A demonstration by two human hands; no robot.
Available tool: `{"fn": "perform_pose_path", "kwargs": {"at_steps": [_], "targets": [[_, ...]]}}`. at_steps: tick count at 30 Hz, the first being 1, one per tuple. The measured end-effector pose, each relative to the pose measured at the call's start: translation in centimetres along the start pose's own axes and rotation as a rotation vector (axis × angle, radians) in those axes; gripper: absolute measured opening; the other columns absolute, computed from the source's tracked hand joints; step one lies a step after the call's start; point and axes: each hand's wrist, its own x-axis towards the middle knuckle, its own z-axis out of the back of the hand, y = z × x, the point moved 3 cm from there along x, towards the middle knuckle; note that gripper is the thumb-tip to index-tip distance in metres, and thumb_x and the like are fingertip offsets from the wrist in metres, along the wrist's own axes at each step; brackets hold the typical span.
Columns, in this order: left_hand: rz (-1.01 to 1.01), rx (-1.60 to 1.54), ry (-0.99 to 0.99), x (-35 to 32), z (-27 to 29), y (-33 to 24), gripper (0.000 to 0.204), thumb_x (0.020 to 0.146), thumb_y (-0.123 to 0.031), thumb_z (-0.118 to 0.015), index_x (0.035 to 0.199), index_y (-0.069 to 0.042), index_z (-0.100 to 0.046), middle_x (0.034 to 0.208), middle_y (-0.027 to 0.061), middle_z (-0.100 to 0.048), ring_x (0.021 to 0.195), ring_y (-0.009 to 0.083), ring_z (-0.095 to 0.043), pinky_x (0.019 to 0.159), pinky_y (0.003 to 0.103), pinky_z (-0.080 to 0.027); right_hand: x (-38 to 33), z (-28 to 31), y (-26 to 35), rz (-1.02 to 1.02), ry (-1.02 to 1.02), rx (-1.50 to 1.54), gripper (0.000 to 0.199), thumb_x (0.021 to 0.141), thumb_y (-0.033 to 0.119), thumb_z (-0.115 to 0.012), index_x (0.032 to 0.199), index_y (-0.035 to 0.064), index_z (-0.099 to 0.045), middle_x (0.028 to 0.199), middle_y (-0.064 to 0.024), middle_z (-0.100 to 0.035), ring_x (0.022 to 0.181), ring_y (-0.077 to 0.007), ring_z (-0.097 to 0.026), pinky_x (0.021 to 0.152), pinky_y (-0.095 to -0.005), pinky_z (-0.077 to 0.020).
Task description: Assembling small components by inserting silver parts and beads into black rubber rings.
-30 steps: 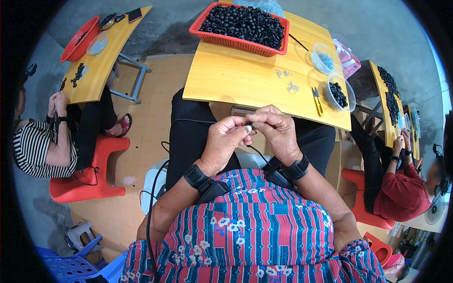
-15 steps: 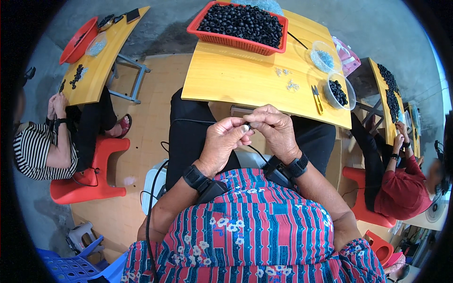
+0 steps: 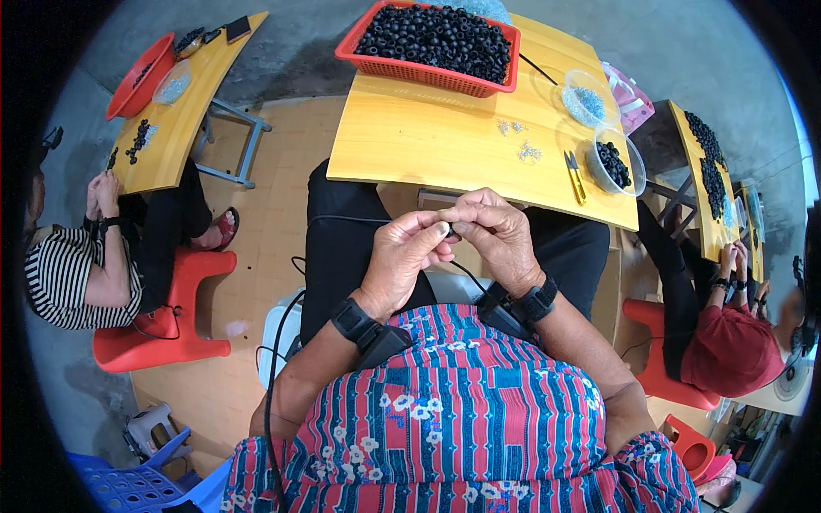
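Note:
Above my lap, just off the table's near edge, my two hands meet fingertip to fingertip. A small black round piece (image 3: 453,231) shows between them, mostly covered by the fingers. My left hand (image 3: 402,252) pinches it with thumb and forefinger, while my right hand (image 3: 500,235) presses thumb and fingers on its other side. On the yellow table (image 3: 393,141) stands a red basket (image 3: 410,68) heaped with black ring-like pieces. Tiny clear bits (image 3: 530,153) lie in small piles. Yellow-handled thread snips (image 3: 575,178) rest by a clear tub (image 3: 617,184) of black pieces.
Another clear tub (image 3: 590,101) holds pale blue bits, with a pink bag (image 3: 629,101) beyond it. Co-workers sit at a left table (image 3: 171,154) and a right table (image 3: 697,192) on red stools (image 3: 175,321). A black cable (image 3: 272,385) runs along my left arm.
My fingers shift slightly around the small black piece, still pinching it. At the right, the co-worker's hands have come closer together and a little lower.

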Motion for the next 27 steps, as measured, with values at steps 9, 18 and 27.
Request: {"fn": "perform_pose_path", "kwargs": {"at_steps": [9, 18, 27], "targets": [[-0.05, 0.031, -0.043, 0.1, -0.3, -0.3, 0.022, 0.092, -0.016, -0.061, 0.109, -0.001, -0.063, 0.087, 0.0045, -0.067, 0.072, 0.0074, -0.062, 0.064, 0.019, -0.05, 0.1, -0.1, 0.9, -0.01, -0.009, 0.011, 0.024, 0.082, -0.003, -0.064, 0.102, 0.0071, -0.072, 0.093, -0.0049, -0.06, 0.09, -0.0141, -0.057, 0.082, -0.0251, -0.0476], [-0.116, 0.098, -0.038, 0.1, -0.3, -0.9, 0.021, 0.091, -0.01, -0.06, 0.109, 0.001, -0.063, 0.088, 0.0061, -0.066, 0.073, 0.0088, -0.062, 0.066, 0.022, -0.052, 0.2, -0.3, 0.4, -0.095, -0.015, 0.213, 0.018, 0.087, 0.006, -0.063, 0.102, 0.0024, -0.071, 0.096, -0.0057, -0.061, 0.089, -0.0135, -0.058, 0.081, -0.0252, -0.0485], [-0.221, 0.158, -0.043, 0.2, -0.4, -1.7, 0.02, 0.091, -0.007, -0.059, 0.108, 0.002, -0.062, 0.087, 0.0059, -0.065, 0.074, 0.01, -0.062, 0.071, 0.025, -0.055, 0.1, -1.1, -0.1, -0.329, -0.033, 0.535, 0.035, 0.091, 0.014, -0.062, 0.121, -0.0036, -0.057, 0.089, -0.0055, -0.064, 0.078, -0.0115, -0.061, 0.075, -0.0244, -0.0511]]}}
